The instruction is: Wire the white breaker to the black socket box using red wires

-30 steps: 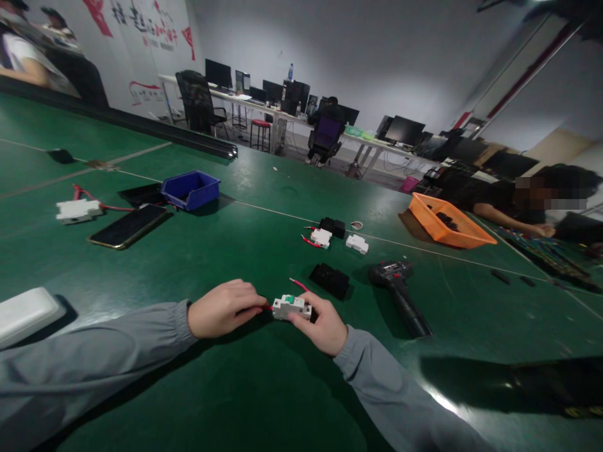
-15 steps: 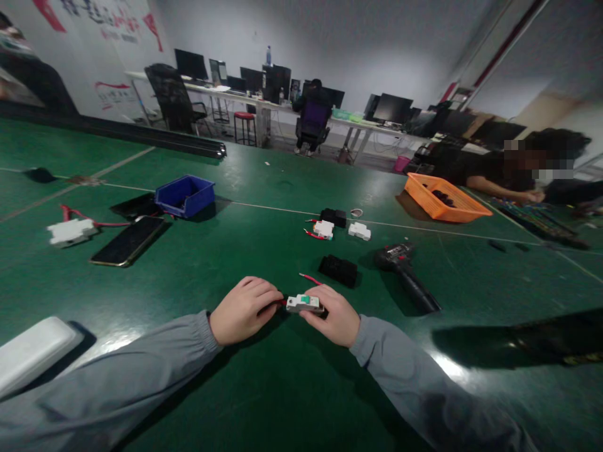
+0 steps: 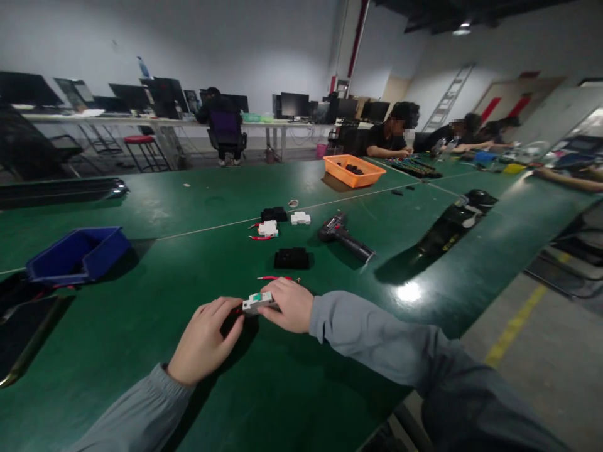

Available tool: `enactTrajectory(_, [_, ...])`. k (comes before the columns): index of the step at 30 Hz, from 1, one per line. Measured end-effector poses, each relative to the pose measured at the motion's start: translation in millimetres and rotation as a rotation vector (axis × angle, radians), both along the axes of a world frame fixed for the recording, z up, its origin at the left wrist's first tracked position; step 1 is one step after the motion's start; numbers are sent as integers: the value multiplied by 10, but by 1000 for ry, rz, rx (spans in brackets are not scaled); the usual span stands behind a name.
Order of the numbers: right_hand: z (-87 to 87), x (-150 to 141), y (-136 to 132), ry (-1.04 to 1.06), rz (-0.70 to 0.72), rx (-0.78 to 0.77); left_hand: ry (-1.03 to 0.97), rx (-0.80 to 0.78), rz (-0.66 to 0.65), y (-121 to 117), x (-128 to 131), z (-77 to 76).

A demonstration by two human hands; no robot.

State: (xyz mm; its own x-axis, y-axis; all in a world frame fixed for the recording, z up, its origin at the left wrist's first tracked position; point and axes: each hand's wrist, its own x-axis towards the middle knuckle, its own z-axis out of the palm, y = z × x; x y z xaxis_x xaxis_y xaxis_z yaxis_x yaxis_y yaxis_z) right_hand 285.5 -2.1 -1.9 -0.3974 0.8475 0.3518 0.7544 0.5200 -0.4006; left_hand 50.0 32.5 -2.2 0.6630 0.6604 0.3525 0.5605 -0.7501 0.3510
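Between my hands is a white miniature circuit breaker (image 3: 257,303) with a green switch lever, held just above the green table. My right hand (image 3: 291,304) is closed round its right end. My left hand (image 3: 207,339) is closed at the other end, its fingers pinching a short red wire (image 3: 238,311) that is mostly hidden behind them. Beyond my right fingers lies a loose red wire (image 3: 273,278), and past it a black rectangular block (image 3: 291,258). Farther off are a white breaker with red wires (image 3: 268,228), a second white breaker (image 3: 300,218) and another black block (image 3: 274,214).
A black power drill (image 3: 346,237) lies to the right, with a dark bottle-like object (image 3: 455,223) beyond it. An orange basket (image 3: 353,171) of black parts stands farther back. At left are a blue bin (image 3: 80,254) and a phone (image 3: 28,333). Several people sit at the far right.
My view has swung to the right, so the table's right edge and more people show. Both hands keep the breaker and wire between them, the breaker slightly more tilted in view.
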Motion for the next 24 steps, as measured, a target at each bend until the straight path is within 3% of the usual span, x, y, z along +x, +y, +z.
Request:
enactTrajectory(4, [70, 9, -50, -18, 0, 32, -12, -25, -12, 41, 2, -32])
enactTrajectory(8, [234, 448, 71, -98, -47, 172, -42, -6, -21, 64, -9, -44])
enactTrajectory(9, [265, 636, 118, -125, -139, 199, -40, 4, -19, 62, -15, -41])
enactTrajectory(12, [279, 1259, 245, -264, -597, 216, -26, 44, 7, 47, -27, -26])
enactTrajectory(14, [234, 1606, 306, -376, -855, 122, -19, 75, 36, 34, -25, -12])
enactTrajectory(16, [183, 1831, 354, -447, -1000, -50, -11, 120, 63, 25, -17, 4])
enactTrajectory(20, [160, 1989, 435, -519, -1003, -219, 31, 240, 66, 23, -6, 43])
enactTrajectory(24, [207, 2071, 495, -451, -993, -410, 68, 302, 95, 57, -29, 66])
